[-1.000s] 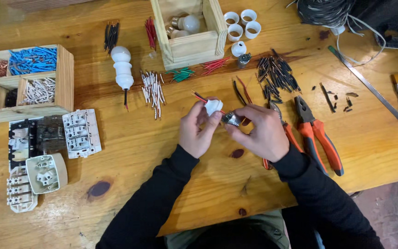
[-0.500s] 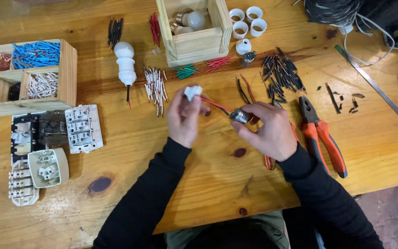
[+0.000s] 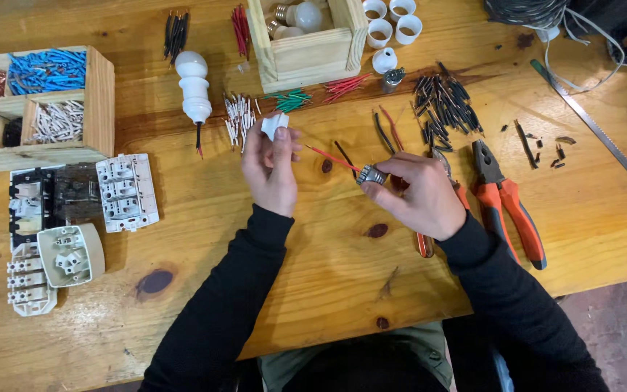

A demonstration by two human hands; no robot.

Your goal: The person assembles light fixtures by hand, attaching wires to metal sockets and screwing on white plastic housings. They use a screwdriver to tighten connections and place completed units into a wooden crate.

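My left hand [image 3: 270, 170] holds a small white lamp-holder part [image 3: 274, 125] up over the wooden table [image 3: 313, 283], close to a bundle of white wire pieces [image 3: 239, 116]. My right hand [image 3: 419, 196] grips a small metal screw socket [image 3: 371, 175] with a red wire [image 3: 330, 157] and a black wire running out of it toward the left hand. The two hands are well apart. An assembled white lamp holder [image 3: 194, 88] lies to the left.
Orange-handled pliers [image 3: 506, 199] lie right of my right hand. A wooden box with bulbs [image 3: 308, 45] stands at the back, a compartment box of wires [image 3: 38, 109] at the left, white switch parts [image 3: 74, 210] below it. Black wire pieces [image 3: 444, 101] lie behind.
The hands have drawn apart: the left carried the white part up and to the left, and the right keeps the metal socket with its wires.
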